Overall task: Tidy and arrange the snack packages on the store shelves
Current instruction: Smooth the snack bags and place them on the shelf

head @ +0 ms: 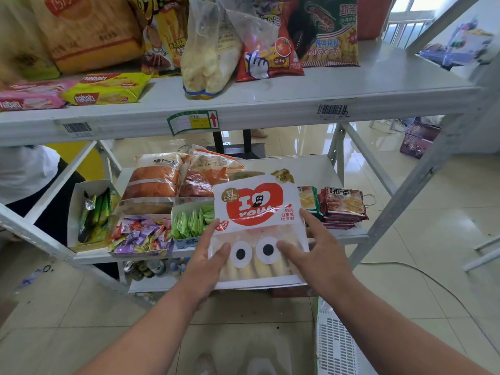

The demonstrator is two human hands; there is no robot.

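Head view: the left hand (209, 262) grips the left edge of the white bread package (258, 231), thumb on top. The right hand (315, 249) lies spread against its right edge. The package overhangs the lower shelf (349, 235) front; bare shelf shows beyond it.

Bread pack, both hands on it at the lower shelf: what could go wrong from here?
1. The bread pack sticks out past the lower shelf edge; if the left hand and right hand let go now, it may tip to the floor.
2. Pushed back, it could shove the green sachet box or the red biscuit stack.
3. The rolls inside look soft; pressing might squash them.
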